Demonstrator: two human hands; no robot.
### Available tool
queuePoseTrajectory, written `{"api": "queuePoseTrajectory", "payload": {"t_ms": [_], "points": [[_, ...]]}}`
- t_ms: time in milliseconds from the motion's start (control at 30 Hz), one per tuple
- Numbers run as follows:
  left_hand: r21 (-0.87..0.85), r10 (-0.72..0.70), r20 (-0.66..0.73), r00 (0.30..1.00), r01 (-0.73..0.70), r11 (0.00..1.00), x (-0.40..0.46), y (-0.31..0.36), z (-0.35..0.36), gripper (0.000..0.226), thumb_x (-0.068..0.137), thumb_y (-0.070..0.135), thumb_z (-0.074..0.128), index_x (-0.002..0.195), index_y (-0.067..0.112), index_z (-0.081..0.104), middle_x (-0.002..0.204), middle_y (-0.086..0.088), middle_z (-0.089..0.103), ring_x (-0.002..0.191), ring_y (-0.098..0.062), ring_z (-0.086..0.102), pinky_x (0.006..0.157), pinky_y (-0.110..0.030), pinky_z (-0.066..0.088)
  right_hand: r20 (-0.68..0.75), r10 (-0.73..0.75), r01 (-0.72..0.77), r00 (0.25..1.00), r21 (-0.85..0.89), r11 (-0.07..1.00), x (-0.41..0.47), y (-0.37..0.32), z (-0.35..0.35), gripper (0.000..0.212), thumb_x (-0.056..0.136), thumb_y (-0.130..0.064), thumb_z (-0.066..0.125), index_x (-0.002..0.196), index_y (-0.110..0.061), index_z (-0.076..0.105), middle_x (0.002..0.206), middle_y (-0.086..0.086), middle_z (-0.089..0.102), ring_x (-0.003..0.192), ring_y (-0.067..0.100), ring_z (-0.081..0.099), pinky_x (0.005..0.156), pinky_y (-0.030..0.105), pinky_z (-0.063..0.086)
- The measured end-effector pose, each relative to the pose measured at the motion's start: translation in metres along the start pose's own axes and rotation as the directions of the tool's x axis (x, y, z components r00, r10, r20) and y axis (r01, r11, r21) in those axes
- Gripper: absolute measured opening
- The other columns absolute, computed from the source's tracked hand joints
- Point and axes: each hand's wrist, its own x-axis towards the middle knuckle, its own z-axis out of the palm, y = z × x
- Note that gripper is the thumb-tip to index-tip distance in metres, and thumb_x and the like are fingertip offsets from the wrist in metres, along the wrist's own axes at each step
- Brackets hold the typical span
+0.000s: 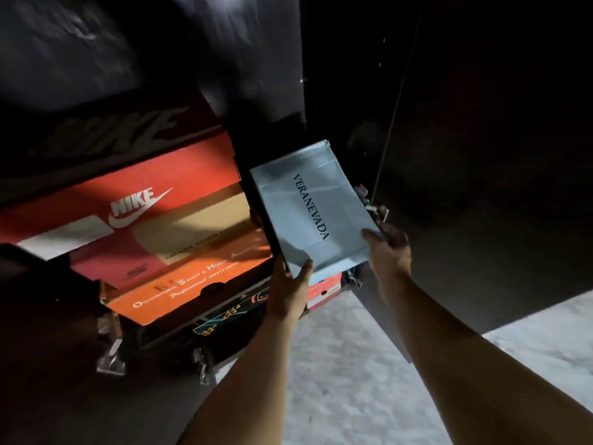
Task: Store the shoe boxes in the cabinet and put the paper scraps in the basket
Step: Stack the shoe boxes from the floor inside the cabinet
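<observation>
The dark cabinet (353, 91) stood open; both hands, left hand (290, 289) and right hand (386, 252), fingers gripping, slid the pale-blue cardboard shoe box (313, 207) inside, right of the orange Nike box (144, 200); pushing deeper seemed next.

"veranevada" on pale blue box (313, 210), "nike" with swoosh on red box (141, 203), large "nike" on black box (109, 130)
</observation>
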Motion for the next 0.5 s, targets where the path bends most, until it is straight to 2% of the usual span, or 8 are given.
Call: {"api": "queuePoseTrajectory", "payload": {"t_ms": [33, 67, 167, 233, 333, 400, 500], "points": [[-0.014, 0.033, 0.005, 0.999, -0.033, 0.999, 0.015, -0.003, 0.003, 0.057, 0.097, 0.021, 0.066, 0.149, 0.017, 0.043, 0.136, 0.001, 0.059, 0.122, -0.013, 0.057, 0.101, -0.021, 0.047, 0.024, 0.034, -0.035, 0.999, 0.049, 0.998, 0.016, 0.004, 0.012, 0.058, 0.057, -0.039, 0.084, 0.112, -0.034, 0.069, 0.110, -0.003, 0.075, 0.101, 0.017, 0.071, 0.095, 0.039, 0.059], [0.016, 0.056, -0.017, 0.998, -0.056, 0.998, 0.026, -0.006, 0.004, 0.057, 0.097, 0.022, 0.066, 0.149, 0.019, 0.042, 0.137, 0.001, 0.060, 0.122, -0.013, 0.058, 0.103, -0.025, 0.048, 0.062, 0.029, -0.032, 0.998, 0.054, 0.998, 0.030, 0.011, 0.023, 0.054, 0.058, -0.037, 0.081, 0.111, -0.039, 0.069, 0.112, -0.006, 0.075, 0.105, 0.017, 0.070, 0.100, 0.045, 0.056], [0.087, 0.087, -0.115, 0.989, -0.078, 0.993, 0.053, -0.018, 0.011, 0.058, 0.098, 0.033, 0.063, 0.150, 0.026, 0.040, 0.138, 0.001, 0.062, 0.122, -0.020, 0.060, 0.100, -0.035, 0.051, 0.114, -0.032, 0.036, 0.993, -0.035, 0.999, 0.049, 0.018, 0.050, 0.053, 0.075, -0.031, 0.076, 0.125, -0.046, 0.064, 0.122, -0.005, 0.071, 0.110, 0.020, 0.069, 0.097, 0.046, 0.058], [0.072, 0.094, -0.172, 0.981, -0.083, 0.994, 0.064, -0.019, 0.016, 0.056, 0.098, 0.037, 0.061, 0.149, 0.025, 0.041, 0.136, 0.000, 0.064, 0.120, -0.020, 0.062, 0.095, -0.030, 0.051, 0.132, -0.094, 0.107, 0.987, -0.089, 0.990, 0.057, 0.015, 0.060, 0.059, 0.083, -0.031, 0.075, 0.138, -0.039, 0.057, 0.125, 0.002, 0.070, 0.111, 0.022, 0.069, 0.097, 0.044, 0.058], [0.028, 0.066, -0.230, 0.971, -0.061, 0.998, 0.078, -0.013, 0.021, 0.059, 0.098, 0.040, 0.061, 0.150, 0.024, 0.041, 0.137, 0.002, 0.062, 0.117, -0.013, 0.059, 0.092, -0.020, 0.043, 0.139, -0.091, 0.102, 0.986, -0.072, 0.992, 0.071, 0.013, 0.073, 0.063, 0.081, -0.042, 0.076, 0.140, -0.028, 0.056, 0.128, 0.005, 0.069, 0.113, 0.025, 0.069, 0.097, 0.046, 0.057], [0.023, 0.069, -0.249, 0.966, -0.065, 0.998, 0.085, -0.014, 0.026, 0.061, 0.096, 0.046, 0.061, 0.150, 0.025, 0.041, 0.136, 0.001, 0.063, 0.118, -0.016, 0.061, 0.093, -0.023, 0.046, 0.126, -0.074, 0.084, 0.989, -0.071, 0.994, 0.077, 0.010, 0.078, 0.067, 0.079, -0.050, 0.073, 0.138, -0.024, 0.057, 0.128, 0.007, 0.068, 0.112, 0.029, 0.069, 0.093, 0.050, 0.059], [0.021, 0.048, -0.310, 0.950, -0.044, 0.999, 0.084, -0.014, 0.037, 0.065, 0.097, 0.041, 0.061, 0.154, 0.022, 0.036, 0.135, -0.009, 0.064, 0.121, -0.027, 0.062, 0.098, -0.029, 0.048, 0.132, -0.073, 0.086, 0.989, -0.102, 0.991, 0.080, 0.006, 0.079, 0.058, 0.091, -0.040, 0.071, 0.142, -0.019, 0.053, 0.131, 0.010, 0.065, 0.115, 0.032, 0.066, 0.093, 0.049, 0.058]]}}
